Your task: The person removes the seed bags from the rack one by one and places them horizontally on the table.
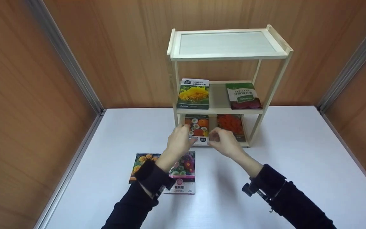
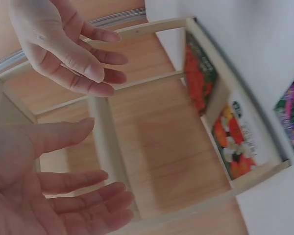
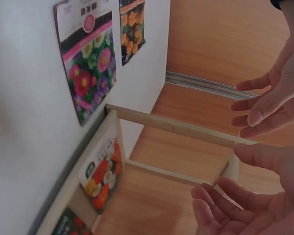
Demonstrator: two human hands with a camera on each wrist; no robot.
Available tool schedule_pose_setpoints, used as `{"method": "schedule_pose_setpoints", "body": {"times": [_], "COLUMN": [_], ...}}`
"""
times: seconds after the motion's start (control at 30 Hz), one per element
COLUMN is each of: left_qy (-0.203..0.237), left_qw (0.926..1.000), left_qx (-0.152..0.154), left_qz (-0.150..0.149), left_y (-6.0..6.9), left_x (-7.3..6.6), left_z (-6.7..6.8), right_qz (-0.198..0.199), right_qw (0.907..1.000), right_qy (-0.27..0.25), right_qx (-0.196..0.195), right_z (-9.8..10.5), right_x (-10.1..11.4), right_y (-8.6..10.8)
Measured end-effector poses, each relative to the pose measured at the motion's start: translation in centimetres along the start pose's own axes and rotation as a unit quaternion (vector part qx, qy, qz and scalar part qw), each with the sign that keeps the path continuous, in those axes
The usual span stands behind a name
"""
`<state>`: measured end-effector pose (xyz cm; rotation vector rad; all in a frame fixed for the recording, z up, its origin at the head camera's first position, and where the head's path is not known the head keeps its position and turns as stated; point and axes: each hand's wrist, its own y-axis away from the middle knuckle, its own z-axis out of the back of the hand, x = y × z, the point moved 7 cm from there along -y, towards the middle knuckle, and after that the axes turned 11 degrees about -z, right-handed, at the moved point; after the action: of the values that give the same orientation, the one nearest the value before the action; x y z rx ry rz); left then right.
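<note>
Both hands are up in front of a small pale wooden rack (image 1: 221, 111), and neither one has hold of anything. The left hand (image 1: 179, 140) has its thumb and fingers well apart with just air between them. Same for the right hand (image 1: 226, 143): fingers loosely bent, a wide gap to the thumb, nothing in it.

Nearest to both is the orange-and-white flower packet (image 1: 199, 123) on the lower shelf. From the head view the left fingers cover its left edge, but both wrist views show it well apart from the hands. The red flower packet (image 1: 230, 123) lies beside it, partly behind the right fingers in the head view and cut off at the bottom of the right wrist view.

On the middle shelf there's a yellow flower packet (image 1: 194, 94) on the left and a green-and-white packet (image 1: 243, 97) on the right. Down on the table (image 1: 100, 178), the left sleeve (image 1: 129, 203) and forearm hide bits of the orange flower packet (image 1: 145, 158) and the pink-and-purple flower packet (image 1: 183, 178). Most of the small print is too tiny to make out.
</note>
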<state>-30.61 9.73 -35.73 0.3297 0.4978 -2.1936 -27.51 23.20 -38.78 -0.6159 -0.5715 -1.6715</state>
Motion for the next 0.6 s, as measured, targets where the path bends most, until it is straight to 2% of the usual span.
{"method": "schedule_pose_setpoints", "body": {"times": [0.17, 0.33, 0.47, 0.6], "left_qy": [0.023, 0.033, -0.006, -0.060], "left_qw": [0.9995, 0.9987, 0.9979, 0.9937], "left_qx": [0.006, -0.008, -0.036, -0.073], "left_qz": [0.019, 0.038, 0.054, 0.060], "left_y": [-3.4, -6.5, -8.2, -9.5], "left_x": [-0.7, -0.2, 0.5, 1.0], "left_z": [2.0, 2.7, 2.7, 2.5], "right_qz": [0.000, -0.052, -0.083, -0.106], "right_qw": [0.9999, 0.9982, 0.9959, 0.9931], "right_qy": [-0.008, -0.027, -0.022, -0.035], "right_qx": [-0.010, -0.014, -0.030, -0.036], "right_z": [3.1, 4.6, 4.9, 4.7], "right_x": [2.0, 2.7, 2.9, 2.9], "right_y": [-1.8, -4.5, -6.6, -8.2]}}
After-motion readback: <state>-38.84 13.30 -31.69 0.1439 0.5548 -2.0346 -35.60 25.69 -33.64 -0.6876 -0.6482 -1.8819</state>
